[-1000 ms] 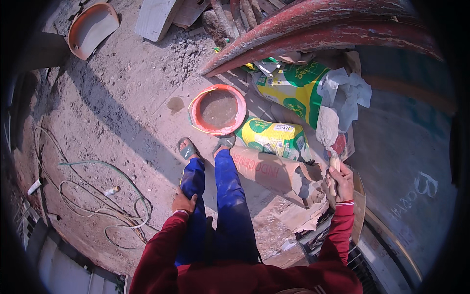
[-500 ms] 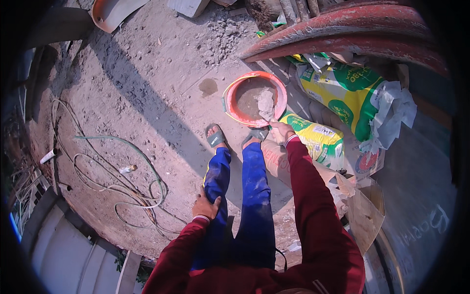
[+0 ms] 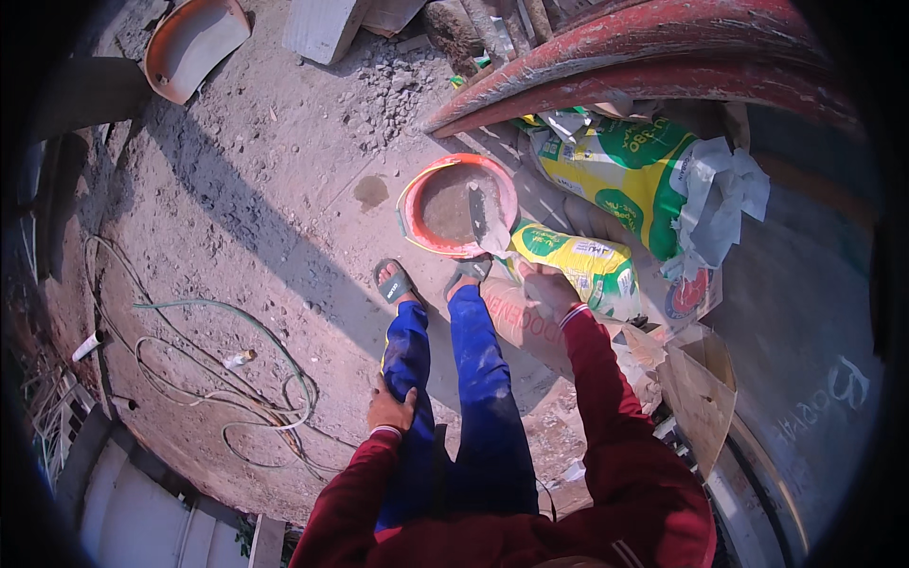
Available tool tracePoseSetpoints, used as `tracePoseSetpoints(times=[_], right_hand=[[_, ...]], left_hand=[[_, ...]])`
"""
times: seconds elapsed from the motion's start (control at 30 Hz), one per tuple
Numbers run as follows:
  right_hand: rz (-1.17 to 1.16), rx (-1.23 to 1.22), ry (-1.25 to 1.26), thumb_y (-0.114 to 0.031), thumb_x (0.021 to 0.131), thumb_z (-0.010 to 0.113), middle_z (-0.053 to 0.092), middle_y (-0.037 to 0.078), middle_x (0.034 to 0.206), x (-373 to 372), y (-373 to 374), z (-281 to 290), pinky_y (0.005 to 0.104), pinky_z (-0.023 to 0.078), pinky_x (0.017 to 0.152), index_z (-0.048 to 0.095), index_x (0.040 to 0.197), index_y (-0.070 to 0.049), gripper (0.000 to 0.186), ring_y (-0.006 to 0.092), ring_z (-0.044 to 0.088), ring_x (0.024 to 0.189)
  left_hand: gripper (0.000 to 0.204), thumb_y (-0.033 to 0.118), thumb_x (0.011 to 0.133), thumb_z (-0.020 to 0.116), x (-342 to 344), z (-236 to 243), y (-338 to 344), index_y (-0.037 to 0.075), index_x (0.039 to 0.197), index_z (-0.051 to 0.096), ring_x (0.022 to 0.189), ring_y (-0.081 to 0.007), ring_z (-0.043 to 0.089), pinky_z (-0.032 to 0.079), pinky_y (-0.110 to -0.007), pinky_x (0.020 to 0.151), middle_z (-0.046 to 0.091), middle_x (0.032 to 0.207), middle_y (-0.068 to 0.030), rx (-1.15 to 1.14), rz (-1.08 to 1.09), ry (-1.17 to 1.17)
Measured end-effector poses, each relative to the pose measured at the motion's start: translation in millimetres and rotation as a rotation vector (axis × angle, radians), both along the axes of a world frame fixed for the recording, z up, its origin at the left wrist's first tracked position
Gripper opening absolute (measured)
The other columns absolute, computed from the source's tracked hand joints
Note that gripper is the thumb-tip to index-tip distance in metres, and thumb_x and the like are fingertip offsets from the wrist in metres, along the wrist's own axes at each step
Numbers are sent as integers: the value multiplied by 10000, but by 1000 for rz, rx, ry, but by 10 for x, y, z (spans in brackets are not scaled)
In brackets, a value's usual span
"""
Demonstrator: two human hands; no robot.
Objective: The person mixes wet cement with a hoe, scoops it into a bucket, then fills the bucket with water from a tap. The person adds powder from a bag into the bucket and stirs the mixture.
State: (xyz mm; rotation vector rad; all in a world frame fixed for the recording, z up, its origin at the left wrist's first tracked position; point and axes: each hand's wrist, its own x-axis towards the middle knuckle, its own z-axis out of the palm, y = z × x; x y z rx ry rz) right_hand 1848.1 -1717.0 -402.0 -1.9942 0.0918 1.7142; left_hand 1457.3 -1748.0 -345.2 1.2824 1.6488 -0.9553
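Observation:
My right hand (image 3: 549, 289) is closed around the handle of a trowel, just below the rim of a red bucket (image 3: 409, 210). The trowel's grey-coated blade (image 3: 493, 237) reaches over the bucket's near right rim. Inside the bucket lies wet grey mortar (image 3: 450, 204). My left hand (image 3: 391, 407) rests on my left leg near the knee, fingers apart and holding nothing. My sandalled feet stand just on the near side of the bucket.
Green and yellow bags (image 3: 615, 175) lie right of the bucket, beside a brownish sack (image 3: 521, 312). Large red curved pieces (image 3: 625, 57) stretch above them. Hoses (image 3: 227, 379) coil at left. An orange-edged curved piece (image 3: 199, 47) and a pale block (image 3: 325, 26) lie at the back.
My right hand with the trowel has drawn back from the bucket toward me. The lump of mortar on the blade no longer shows. The whole view has shifted slightly.

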Motion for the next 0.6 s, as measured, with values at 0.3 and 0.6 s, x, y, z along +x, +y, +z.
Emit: tracePoseSetpoints(times=[0.3,0.6], right_hand=[[224,70,-734,-130,881,700,626,28,849,1321,-790,2975,251,447,606,571,1223,-13,384,105,542,659],[1165,-383,-1346,-282,824,655,697,187,978,2722,-203,1822,484,539,760,617,1236,-97,454,353,686,892]], left_hand=[[972,552,829,670,296,-10,200,20,1519,239,1206,-438,556,454,-457,1023,478,1378,-324,7,-55,9],[964,535,826,680,523,0,262,12,1512,251,1203,-444,555,451,-449,1031,479,1376,-327,24,-107,46]])
